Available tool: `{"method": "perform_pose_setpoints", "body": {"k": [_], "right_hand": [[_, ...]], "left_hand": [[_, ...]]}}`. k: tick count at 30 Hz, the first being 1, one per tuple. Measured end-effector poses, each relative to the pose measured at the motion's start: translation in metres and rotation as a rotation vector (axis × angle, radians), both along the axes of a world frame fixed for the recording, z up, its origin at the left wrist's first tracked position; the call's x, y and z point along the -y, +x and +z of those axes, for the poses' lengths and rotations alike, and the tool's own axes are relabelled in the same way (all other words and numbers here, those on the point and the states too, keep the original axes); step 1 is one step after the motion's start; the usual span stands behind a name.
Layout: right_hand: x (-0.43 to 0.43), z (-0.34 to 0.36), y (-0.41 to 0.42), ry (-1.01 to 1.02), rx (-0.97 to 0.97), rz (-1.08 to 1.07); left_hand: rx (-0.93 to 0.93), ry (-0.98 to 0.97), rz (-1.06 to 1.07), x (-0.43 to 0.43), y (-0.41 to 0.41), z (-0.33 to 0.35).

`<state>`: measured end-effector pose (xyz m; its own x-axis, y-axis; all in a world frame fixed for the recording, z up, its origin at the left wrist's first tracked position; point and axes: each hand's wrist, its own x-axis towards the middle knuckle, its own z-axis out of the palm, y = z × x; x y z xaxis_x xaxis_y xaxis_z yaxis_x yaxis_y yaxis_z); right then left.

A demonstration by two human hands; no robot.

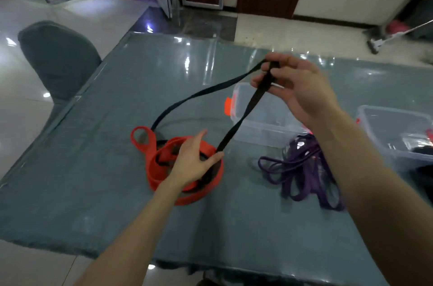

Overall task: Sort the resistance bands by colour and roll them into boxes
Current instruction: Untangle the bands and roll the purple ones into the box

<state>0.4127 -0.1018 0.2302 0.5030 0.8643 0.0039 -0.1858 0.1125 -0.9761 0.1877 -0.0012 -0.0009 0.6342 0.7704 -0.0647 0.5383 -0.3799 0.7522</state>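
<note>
Right hand [297, 88], raised, pinches black band [199, 94] at its top; left hand [192, 161], fingers spread, touches its lower run above red bands [154, 163]; grip unclear.

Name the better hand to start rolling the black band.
Right, probably: right hand pinches the black band at its raised fold; left hand holds a lower strand by the red bands.

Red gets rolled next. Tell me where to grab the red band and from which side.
On the red band, pinch the free loop sticking out at the coil's far left, coming from the left. The black band and left hand cover the coil's right side.
</note>
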Motion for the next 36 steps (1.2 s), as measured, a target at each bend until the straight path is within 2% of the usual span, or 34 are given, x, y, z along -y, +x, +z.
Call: {"method": "perform_pose_setpoints", "body": {"k": [3, 5, 7, 9, 12, 14, 16, 17, 18, 21, 23, 25, 27, 29, 31, 34, 36], "right_hand": [[0.04, 0.016, 0.029, 0.075, 0.022, -0.129], [0.068, 0.007, 0.051, 0.015, 0.076, -0.235], [0.094, -0.024, 0.066, -0.186, 0.179, -0.291], [0.119, -0.064, 0.074, -0.387, 0.244, -0.228], [0.145, -0.103, 0.081, -0.433, 0.209, -0.098], [0.156, -0.105, 0.089, -0.367, 0.214, -0.075], [0.17, -0.095, 0.1, -0.292, 0.283, -0.059], [0.18, -0.088, 0.105, -0.261, 0.347, -0.03], [0.193, -0.081, 0.11, -0.244, 0.414, 0.017], [0.239, -0.063, 0.125, -0.174, 0.486, 0.155], [0.27, -0.056, 0.141, -0.124, 0.473, 0.144], [0.297, -0.053, 0.16, -0.12, 0.458, 0.046], [0.32, -0.056, 0.181, -0.146, 0.446, -0.095], [0.331, -0.065, 0.194, -0.202, 0.441, -0.186], [0.335, -0.075, 0.2, -0.238, 0.42, -0.204], [0.337, -0.087, 0.204, -0.259, 0.432, -0.237], [0.337, -0.091, 0.208, -0.289, 0.436, -0.285]], "left_hand": [[-0.125, -0.027, -0.24, 0.004, 0.032, 0.005], [-0.124, -0.007, -0.328, 0.009, 0.046, 0.005], [-0.027, 0.034, -0.287, 0.009, 0.057, 0.02], [0.103, 0.116, -0.211, 0.008, 0.069, 0.046], [0.12, 0.117, -0.211, 0.015, 0.089, 0.068], [-0.099, 0.172, -0.304, 0.033, 0.096, 0.062], [-0.414, 0.204, -0.393, 0.063, 0.102, 0.04], [-0.493, 0.195, -0.42, 0.08, 0.108, 0.029], [-0.495, 0.192, -0.434, 0.097, 0.116, 0.018], [-0.312, 0.176, -0.363, 0.138, 0.157, 0.001], [-0.143, 0.205, -0.262, 0.162, 0.187, 0.007], [0.025, 0.368, -0.136, 0.178, 0.21, 0.01], [0.11, 0.583, -0.006, 0.19, 0.22, 0.01], [0.126, 0.787, 0.018, 0.198, 0.219, 0.007], [0.172, 0.881, 0.025, 0.199, 0.214, 0.004], [0.163, 0.806, 0.033, 0.206, 0.217, 0.012], [-0.059, 0.681, -0.023, 0.213, 0.225, 0.022]]}}
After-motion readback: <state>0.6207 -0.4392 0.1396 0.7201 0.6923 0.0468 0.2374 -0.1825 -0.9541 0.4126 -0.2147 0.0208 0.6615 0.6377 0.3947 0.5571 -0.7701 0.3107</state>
